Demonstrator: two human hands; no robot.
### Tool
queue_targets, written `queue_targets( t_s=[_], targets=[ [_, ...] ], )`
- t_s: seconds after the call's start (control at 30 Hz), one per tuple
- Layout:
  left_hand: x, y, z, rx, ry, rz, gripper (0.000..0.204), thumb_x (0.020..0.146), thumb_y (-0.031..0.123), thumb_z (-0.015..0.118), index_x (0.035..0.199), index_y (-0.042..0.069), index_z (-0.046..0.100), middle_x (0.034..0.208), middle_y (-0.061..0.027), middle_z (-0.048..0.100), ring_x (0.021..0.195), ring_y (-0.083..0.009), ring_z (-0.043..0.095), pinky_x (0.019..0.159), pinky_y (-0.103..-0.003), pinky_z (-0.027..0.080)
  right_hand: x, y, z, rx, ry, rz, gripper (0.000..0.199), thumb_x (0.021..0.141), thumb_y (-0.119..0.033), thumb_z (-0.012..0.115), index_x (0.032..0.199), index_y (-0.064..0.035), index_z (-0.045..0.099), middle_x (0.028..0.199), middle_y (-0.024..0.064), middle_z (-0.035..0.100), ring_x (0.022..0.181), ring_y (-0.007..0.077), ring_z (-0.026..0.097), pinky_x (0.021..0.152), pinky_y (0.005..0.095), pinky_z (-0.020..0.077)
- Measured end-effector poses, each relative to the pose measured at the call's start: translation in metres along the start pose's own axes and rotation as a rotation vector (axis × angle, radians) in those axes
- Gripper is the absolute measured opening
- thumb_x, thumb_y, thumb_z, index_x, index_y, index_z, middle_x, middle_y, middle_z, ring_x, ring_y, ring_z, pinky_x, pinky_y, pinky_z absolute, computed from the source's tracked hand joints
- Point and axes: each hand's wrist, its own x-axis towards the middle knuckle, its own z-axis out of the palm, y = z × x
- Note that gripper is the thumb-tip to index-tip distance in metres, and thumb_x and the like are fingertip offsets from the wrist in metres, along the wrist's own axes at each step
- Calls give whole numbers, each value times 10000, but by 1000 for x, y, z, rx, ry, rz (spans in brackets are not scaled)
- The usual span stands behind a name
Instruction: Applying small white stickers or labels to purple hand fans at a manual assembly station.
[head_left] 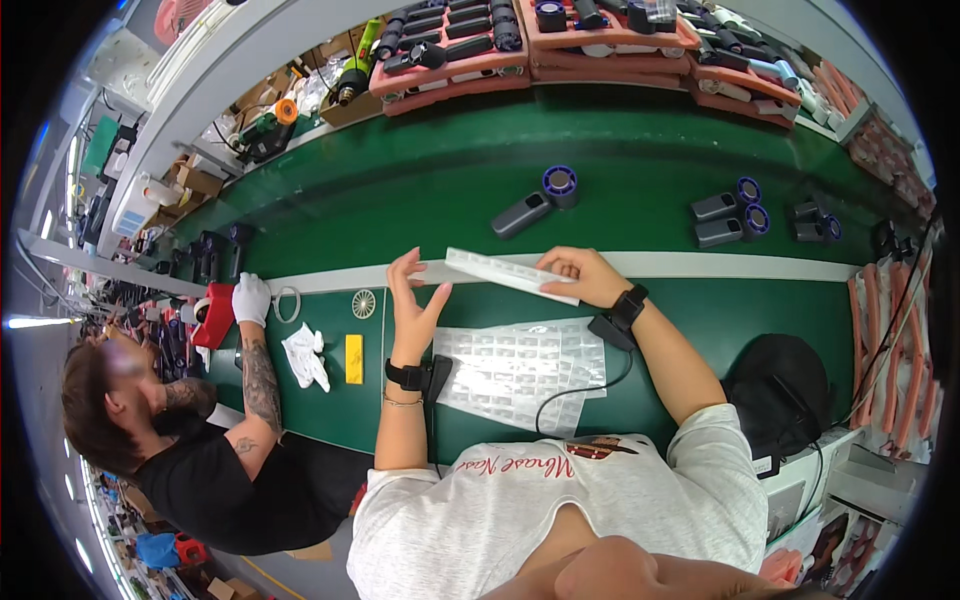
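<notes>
My right hand (585,277) is closed on the right end of a sticker sheet (505,272), a whitish strip with rows of small pale shapes. The strip slants across the bench's light edge, its far end toward the left. My left hand (411,300) is raised near that end, its fingers and thumb spread, holding nothing. Below both hands, overlapping translucent sheets (515,365) with rows of pale rectangles lie on the green bench top. Farther off, a dark grey handheld device (523,214) with a purple-ringed round head (560,182) rests on the green belt.
To my left, a co-worker's gloved hand (251,299) is beside a red tape dispenser (213,316). A white cloth (305,356), yellow block (354,358) and round grille (363,304) lie between us. A black bag (778,385) sits right. Loaded pink trays (450,70) stand at the back.
</notes>
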Motion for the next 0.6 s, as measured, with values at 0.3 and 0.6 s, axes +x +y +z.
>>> queue_targets(
  t_s=[0.3,0.6],
  targets=[
    [-4,-39,12,-574,-318,-430,225,846,59,632,1054,9,561,978,-25,597,856,-73,545,765,-208,428,-2,7,19,-125,-30,-84,158,774,-154,729,867,-67,635,722,-32,598,623,52,485,562,219,363],
    [-5,-38,12,-599,-285,-458,92,845,64,639,912,17,598,841,3,616,782,-54,550,714,-196,431,2,2,8,-100,-13,-36,120,780,-131,725,841,-76,638,755,-38,598,656,36,487,567,204,359]
  ],
)
